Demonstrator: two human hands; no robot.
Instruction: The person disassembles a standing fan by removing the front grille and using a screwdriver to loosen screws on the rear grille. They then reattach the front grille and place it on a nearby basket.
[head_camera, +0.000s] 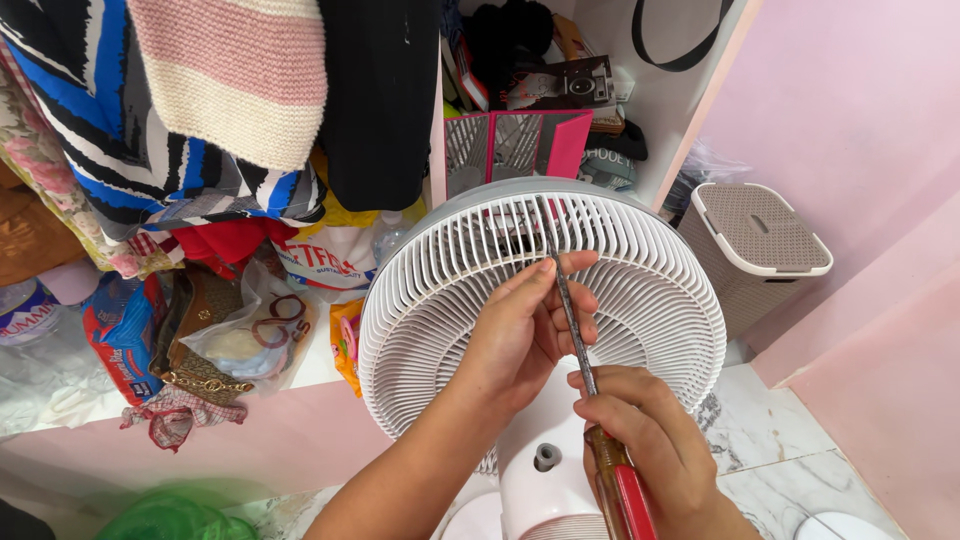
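Over one white fan (660, 300), two hands grip one screwdriver (590, 390).

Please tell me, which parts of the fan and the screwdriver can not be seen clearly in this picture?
Head view only:
- Screwdriver tip: lost among the slats of the fan grille; what it touches cannot be told.
- Screwdriver handle end: cut off by the bottom edge.
- Shaft middle: partly covered by the left hand and right hand.
- Fan blades: hidden behind the grille.
- Fan base: cut off by the bottom edge.

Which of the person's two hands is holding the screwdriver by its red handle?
The right hand, lower in view, grips the red handle. The left hand only steadies the metal shaft against the white fan grille.
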